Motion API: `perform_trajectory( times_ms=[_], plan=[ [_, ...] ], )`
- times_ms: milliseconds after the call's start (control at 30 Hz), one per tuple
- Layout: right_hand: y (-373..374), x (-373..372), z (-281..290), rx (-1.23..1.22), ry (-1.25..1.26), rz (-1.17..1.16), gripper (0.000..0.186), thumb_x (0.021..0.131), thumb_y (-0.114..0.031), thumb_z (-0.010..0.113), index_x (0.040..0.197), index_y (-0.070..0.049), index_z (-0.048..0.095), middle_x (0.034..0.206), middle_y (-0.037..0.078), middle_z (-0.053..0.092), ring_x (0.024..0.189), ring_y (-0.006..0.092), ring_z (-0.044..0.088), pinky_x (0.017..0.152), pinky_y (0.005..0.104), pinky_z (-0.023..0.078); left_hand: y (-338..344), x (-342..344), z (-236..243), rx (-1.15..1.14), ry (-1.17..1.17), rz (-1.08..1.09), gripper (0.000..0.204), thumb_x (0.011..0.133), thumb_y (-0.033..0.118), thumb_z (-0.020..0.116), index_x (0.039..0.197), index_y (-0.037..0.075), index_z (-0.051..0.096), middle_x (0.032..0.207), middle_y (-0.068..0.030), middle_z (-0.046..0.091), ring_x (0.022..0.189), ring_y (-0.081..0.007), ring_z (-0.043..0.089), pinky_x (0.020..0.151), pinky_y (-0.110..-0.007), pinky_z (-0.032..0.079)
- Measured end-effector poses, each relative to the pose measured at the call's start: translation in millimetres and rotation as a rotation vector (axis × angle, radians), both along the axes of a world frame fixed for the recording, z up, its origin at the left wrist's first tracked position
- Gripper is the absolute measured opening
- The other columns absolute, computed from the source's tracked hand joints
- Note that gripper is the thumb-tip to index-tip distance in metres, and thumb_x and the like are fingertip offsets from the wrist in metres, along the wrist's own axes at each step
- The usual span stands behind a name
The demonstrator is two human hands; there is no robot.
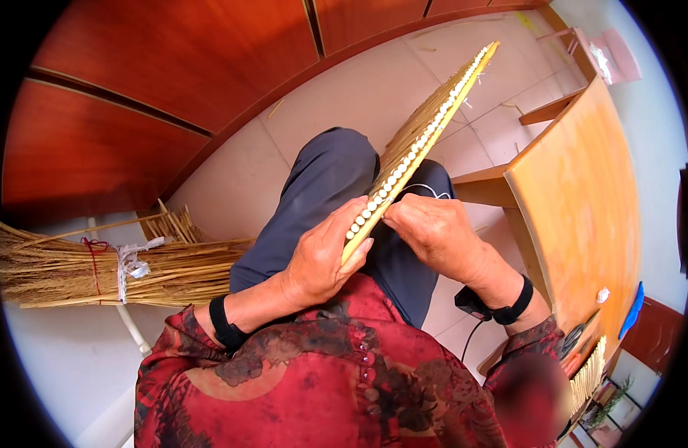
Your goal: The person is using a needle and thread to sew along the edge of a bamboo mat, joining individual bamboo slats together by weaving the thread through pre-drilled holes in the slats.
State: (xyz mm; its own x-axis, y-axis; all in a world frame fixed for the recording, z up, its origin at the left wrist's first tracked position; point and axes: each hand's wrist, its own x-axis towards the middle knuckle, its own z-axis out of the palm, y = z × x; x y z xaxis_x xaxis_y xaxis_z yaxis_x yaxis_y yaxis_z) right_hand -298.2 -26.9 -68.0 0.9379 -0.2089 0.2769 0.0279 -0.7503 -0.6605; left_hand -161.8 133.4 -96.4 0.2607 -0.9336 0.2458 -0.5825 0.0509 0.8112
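Observation:
A flat mat of straw-coloured plant stalks [410,128] stands on edge above my lap and slants away to the far right. Pale round cut ends show in a row along its upper edge, beside a yellow stalk [434,142]. My left hand [323,250] is closed around the mat's near end, with the thumb on the right side. Against the right face, my right hand [439,233] has its fingers bent and pressed together. What they pinch is hidden. A thin white thread [428,186] loops out just beyond that hand.
Tied bundles of dry stalks [180,265] lie at the left. A wooden table [583,201] with tools on it stands at the right. Red cabinets [187,67] line the far side, and stray straw bits lie on the tiled floor [262,160].

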Motion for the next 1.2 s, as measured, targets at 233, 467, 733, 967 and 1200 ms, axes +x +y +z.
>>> perform_trajectory(
  times_ms=[233, 467, 733, 967, 1200],
  plan=[
    [4, -18, -10, -0.121, -0.002, -0.004, 0.013, 0.078, -0.001, 0.059, 0.090, -0.004, 0.056, 0.068, 0.006, 0.049, 0.061, 0.0231, 0.056, 0.052, 0.0338, 0.045, 1, -2, -4, 0.003, -0.040, -0.079, 0.055, 0.081, 0.006, 0.067, 0.128, -0.009, 0.042, 0.125, -0.0284, 0.052, 0.114, -0.0406, 0.055, 0.095, -0.040, 0.047],
    [-4, -26, -9, -0.195, 0.041, -0.030, 0.014, 0.078, -0.003, 0.063, 0.091, -0.005, 0.058, 0.072, 0.006, 0.052, 0.066, 0.0225, 0.057, 0.054, 0.0325, 0.046, 0, 1, 0, 0.029, -0.041, -0.089, 0.055, 0.081, 0.006, 0.067, 0.128, -0.008, 0.041, 0.126, -0.0282, 0.051, 0.115, -0.0409, 0.054, 0.096, -0.040, 0.046],
    [7, -20, 28, 0.442, 0.098, -0.268, 0.013, 0.085, -0.002, 0.065, 0.098, -0.001, 0.061, 0.089, 0.010, 0.062, 0.076, 0.0205, 0.064, 0.062, 0.0280, 0.051, -1, 4, 3, -0.032, -0.083, -0.069, 0.053, 0.078, 0.006, 0.069, 0.123, -0.008, 0.046, 0.118, -0.0262, 0.057, 0.107, -0.0391, 0.059, 0.092, -0.040, 0.049],
    [20, -15, 6, 0.277, 0.126, -0.220, 0.012, 0.083, -0.004, 0.067, 0.094, -0.002, 0.061, 0.084, 0.009, 0.061, 0.067, 0.0193, 0.063, 0.057, 0.0277, 0.050, 0, 3, -1, -0.088, -0.113, -0.055, 0.047, 0.076, 0.000, 0.068, 0.120, -0.006, 0.051, 0.114, -0.0240, 0.061, 0.106, -0.0370, 0.062, 0.092, -0.039, 0.050],
    [11, 4, 14, -0.238, -0.027, -0.083, 0.014, 0.077, -0.006, 0.071, 0.086, -0.005, 0.060, 0.067, 0.006, 0.047, 0.060, 0.0223, 0.055, 0.052, 0.0328, 0.045, 0, 20, 8, -0.086, -0.126, -0.038, 0.051, 0.073, 0.004, 0.073, 0.118, -0.007, 0.052, 0.113, -0.0234, 0.062, 0.101, -0.0350, 0.064, 0.086, -0.038, 0.053]
  ],
)
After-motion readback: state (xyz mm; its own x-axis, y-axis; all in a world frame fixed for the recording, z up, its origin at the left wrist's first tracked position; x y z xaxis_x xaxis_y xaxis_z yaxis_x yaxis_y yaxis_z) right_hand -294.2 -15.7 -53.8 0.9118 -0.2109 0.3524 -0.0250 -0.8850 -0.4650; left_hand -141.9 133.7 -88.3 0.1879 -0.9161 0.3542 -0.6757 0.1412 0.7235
